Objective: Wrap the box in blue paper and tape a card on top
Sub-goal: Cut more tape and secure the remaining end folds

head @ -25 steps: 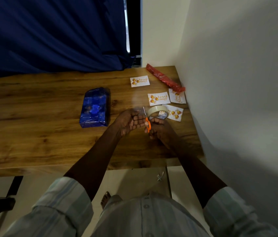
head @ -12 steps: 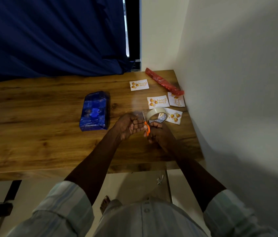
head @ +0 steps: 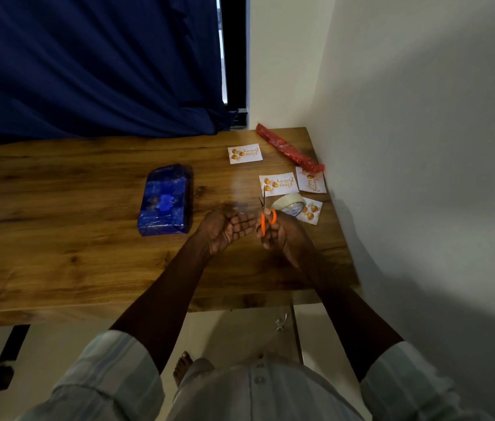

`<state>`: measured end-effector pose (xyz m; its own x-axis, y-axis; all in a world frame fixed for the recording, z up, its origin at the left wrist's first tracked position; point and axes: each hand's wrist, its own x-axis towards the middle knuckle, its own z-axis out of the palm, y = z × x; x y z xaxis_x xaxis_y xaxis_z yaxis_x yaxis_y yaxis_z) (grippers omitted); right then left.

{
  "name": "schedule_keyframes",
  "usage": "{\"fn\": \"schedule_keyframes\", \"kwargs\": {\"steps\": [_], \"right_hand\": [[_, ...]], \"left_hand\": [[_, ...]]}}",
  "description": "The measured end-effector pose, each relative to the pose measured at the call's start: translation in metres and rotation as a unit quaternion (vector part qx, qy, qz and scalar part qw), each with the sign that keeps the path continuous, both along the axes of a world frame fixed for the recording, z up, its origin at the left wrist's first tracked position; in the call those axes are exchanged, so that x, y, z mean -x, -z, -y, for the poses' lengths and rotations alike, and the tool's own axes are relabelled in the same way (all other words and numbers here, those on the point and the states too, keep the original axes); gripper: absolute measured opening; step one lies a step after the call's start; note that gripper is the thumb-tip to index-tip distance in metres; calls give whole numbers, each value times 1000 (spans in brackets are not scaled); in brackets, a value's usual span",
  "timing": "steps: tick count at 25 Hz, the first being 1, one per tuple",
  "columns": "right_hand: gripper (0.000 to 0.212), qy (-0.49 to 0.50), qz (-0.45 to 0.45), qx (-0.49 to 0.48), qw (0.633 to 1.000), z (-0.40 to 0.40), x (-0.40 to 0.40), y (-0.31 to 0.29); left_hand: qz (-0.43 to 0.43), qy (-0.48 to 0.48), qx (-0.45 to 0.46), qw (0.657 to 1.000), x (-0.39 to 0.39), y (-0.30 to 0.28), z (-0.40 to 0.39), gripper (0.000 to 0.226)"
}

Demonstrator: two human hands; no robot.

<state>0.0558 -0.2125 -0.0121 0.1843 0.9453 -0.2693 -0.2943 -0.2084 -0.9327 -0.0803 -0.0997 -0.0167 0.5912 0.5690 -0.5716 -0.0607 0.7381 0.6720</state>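
While right-hand fingers [head: 267,235] grip scissors [head: 266,215], the wrapped box [head: 165,200] lies left of loosely spread left-hand fingers [head: 241,221].

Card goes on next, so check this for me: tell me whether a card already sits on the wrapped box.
No: the blue wrapped box has no card on it, and all four cards lie on the table.

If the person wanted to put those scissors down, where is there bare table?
The wooden table is bare all along the left, from the blue wrapped box out to the left edge, and in the near strip below both hands. The far right corner is crowded: four cards, the tape roll and a red roll by the wall.
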Motion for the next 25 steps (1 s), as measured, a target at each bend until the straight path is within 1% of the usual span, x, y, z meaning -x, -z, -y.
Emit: {"fn": "schedule_keyframes", "kwargs": {"steps": [2, 3, 4, 5, 6, 7, 8, 9, 10, 12, 14, 15, 16, 17, 18, 19, 20, 21, 22, 23, 25], "right_hand": [[28, -29, 53, -3, 998, 3, -5, -16], [28, -61, 115, 13, 991, 6, -6, -21], [28, -104, 206, 32, 973, 9, -6, -22], [27, -156, 323, 48, 932, 13, -4, -21], [25, -208, 450, 63, 866, 15, -2, -15], [26, -244, 556, 76, 791, 17, 3, -9], [30, -257, 624, 89, 732, 19, 10, -3], [33, -249, 650, 103, 711, 20, 16, 5], [34, -232, 651, 118, 713, 20, 23, 7], [30, -232, 617, 136, 740, 17, 27, 4], [27, -285, 584, 145, 746, 13, 18, -1], [28, -310, 578, 152, 739, 13, 13, -5], [31, -304, 581, 154, 739, 15, 8, -8], [35, -252, 603, 138, 745, 17, 5, -9], [41, -156, 630, 124, 751, 17, 0, -12], [49, -29, 640, 118, 759, 13, -6, -15], [61, 66, 633, 99, 765, 6, -11, -19], [71, 96, 630, 74, 767, 1, -16, -20], [74, 88, 620, 64, 777, -8, -20, -24], [68, 69, 611, 67, 785, -10, -24, -22], [48, 36, 613, 109, 781, -13, -39, -13]], "left_hand": [[-7, -19, 9, 1000, 7, 5, -5, 32], [-10, -31, 9, 999, 11, 6, -8, 36], [-10, -44, 10, 999, 13, 7, -11, 39], [-8, -55, 12, 998, 15, 9, -15, 40], [-8, -62, 13, 998, 16, 9, -18, 41], [-11, -61, 13, 998, 17, 8, -19, 40], [-20, -53, 14, 998, 16, 8, -18, 38], [-29, -41, 16, 999, 14, 8, -16, 36], [-34, -31, 16, 999, 13, 9, -12, 31], [-28, -28, 27, 999, 9, 11, -4, 24], [-8, -38, 48, 998, 3, 14, 2, 25], [-1, -44, 55, 998, 1, 15, 4, 26], [4, -48, 57, 997, 0, 15, 5, 27], [10, -50, 57, 997, -2, 17, 6, 27], [12, -54, 55, 997, -4, 19, 5, 27], [15, -58, 55, 997, -5, 19, 5, 29], [17, -65, 55, 996, -5, 19, 6, 31], [22, -71, 57, 996, -6, 19, 6, 32], [25, -74, 61, 995, -6, 19, 7, 34], [30, -76, 65, 995, -6, 19, 7, 35], [43, -77, 73, 993, -8, 18, 8, 32]]}}
